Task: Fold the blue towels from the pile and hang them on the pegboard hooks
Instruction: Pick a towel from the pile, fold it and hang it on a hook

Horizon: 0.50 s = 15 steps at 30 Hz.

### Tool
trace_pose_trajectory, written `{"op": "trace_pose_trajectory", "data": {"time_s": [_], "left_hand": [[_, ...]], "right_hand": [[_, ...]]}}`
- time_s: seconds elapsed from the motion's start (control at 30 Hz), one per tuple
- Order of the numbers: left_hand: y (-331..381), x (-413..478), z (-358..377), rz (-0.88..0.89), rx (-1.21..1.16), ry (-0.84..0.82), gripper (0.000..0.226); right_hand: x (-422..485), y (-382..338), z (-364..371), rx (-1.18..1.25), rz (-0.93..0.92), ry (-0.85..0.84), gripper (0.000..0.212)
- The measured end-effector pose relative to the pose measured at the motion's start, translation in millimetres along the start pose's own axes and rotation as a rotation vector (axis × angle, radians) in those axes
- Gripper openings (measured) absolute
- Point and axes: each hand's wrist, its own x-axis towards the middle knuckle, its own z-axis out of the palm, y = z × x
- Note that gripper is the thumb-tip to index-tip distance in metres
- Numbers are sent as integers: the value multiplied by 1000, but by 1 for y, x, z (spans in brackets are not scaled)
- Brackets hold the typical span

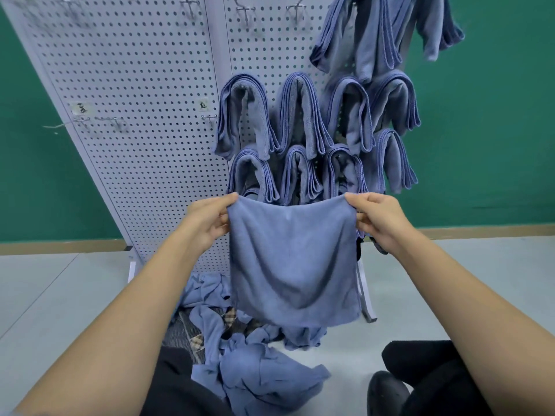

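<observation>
**Towel held spread by its top corners, ready for the next fold**

The left hand pinches the upper left corner of the blue towel; the right hand pinches the upper right corner. Both grasps are closed on the cloth, thumb against curled fingers. The hands are held apart at equal height, so the top edge runs nearly straight and the cloth hangs flat under its own weight. This hold probably serves to align the edges before folding.

The towel hangs in the air in front of the pegboard, above the pile of loose blue towels on the floor near the person.

Beyond the held towel, folded towels are draped over hooks on the right panel. Bare hooks remain on the left panel and along the top. Judged from this, hanging is well advanced, with the pile not yet exhausted.
</observation>
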Motion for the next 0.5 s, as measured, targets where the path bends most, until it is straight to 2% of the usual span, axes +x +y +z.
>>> {"op": "trace_pose_trajectory", "data": {"time_s": [0.17,0.33,0.47,0.5], "left_hand": [[-10,-21,43,60,96,-152,4],[-20,-29,63,125,173,-158,8],[-19,-32,66,160,130,-134,5],[-19,-32,66,169,96,-147,7]], "right_hand": [[-13,0,40,-54,-27,-122,11],[-26,3,62,-182,-130,-147,11],[-31,4,67,-157,-161,-185,4],[-32,3,68,-135,-157,-197,8]]}}
